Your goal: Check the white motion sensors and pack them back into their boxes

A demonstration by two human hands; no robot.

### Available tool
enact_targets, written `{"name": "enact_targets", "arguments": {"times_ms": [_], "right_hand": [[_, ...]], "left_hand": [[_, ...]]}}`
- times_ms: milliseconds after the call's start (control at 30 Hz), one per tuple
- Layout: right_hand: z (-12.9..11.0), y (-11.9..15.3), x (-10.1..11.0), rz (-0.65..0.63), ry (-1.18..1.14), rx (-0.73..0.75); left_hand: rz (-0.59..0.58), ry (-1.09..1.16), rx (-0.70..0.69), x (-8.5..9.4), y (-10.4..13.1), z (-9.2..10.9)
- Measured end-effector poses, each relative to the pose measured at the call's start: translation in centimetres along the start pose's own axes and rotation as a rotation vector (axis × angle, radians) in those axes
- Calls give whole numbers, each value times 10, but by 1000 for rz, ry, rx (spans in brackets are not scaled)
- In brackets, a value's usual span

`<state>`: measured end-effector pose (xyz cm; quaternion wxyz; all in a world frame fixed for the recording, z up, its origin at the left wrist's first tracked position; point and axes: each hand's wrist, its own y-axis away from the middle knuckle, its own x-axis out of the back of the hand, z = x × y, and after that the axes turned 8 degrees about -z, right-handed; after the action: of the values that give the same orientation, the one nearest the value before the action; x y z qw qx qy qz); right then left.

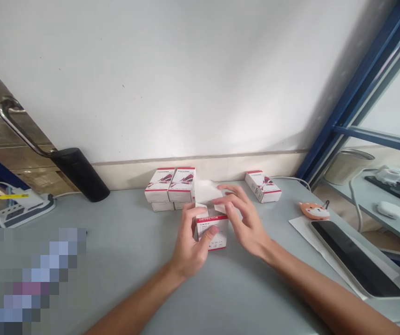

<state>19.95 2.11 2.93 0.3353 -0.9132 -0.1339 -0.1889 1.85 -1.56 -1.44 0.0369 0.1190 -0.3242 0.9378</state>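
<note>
left hand (193, 246) gripping open box (213, 235)

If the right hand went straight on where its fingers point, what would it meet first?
The right hand would likely meet the box's raised white flap first; its fingertips look close to it, though depth is unclear.

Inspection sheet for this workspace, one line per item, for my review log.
Surface: grey desk, lower-left corner pixelated.
Cartons: open carton, flaps up; stacked cartons behind; lone carton farther right.
Clutter: dark-screened device on white sheet, orange animal-faced item, black cylinder.
Hands: left hand holds the open carton; right hand at its flaps.
Cables: white cable near power strip; another behind the lone carton.
Surroundings: pale wall, blue frame.
</note>
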Motion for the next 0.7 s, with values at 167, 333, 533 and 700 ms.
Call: {"name": "enact_targets", "arguments": {"times_ms": [167, 333, 533, 700], "right_hand": [[2, -3, -3, -1, -333, -155], [-1, -3, 4, -78, -355, -20], [-8, -1, 8, -6, -120, 130], [-11, -6, 11, -96, -167, 95]], "left_hand": [[-30, -20, -35, 4, -5, -3], [-12, -1, -30, 1, -7, 2], [30, 108, -59, -6, -6, 2], [24, 57, -56, -2, -6, -3]]}}
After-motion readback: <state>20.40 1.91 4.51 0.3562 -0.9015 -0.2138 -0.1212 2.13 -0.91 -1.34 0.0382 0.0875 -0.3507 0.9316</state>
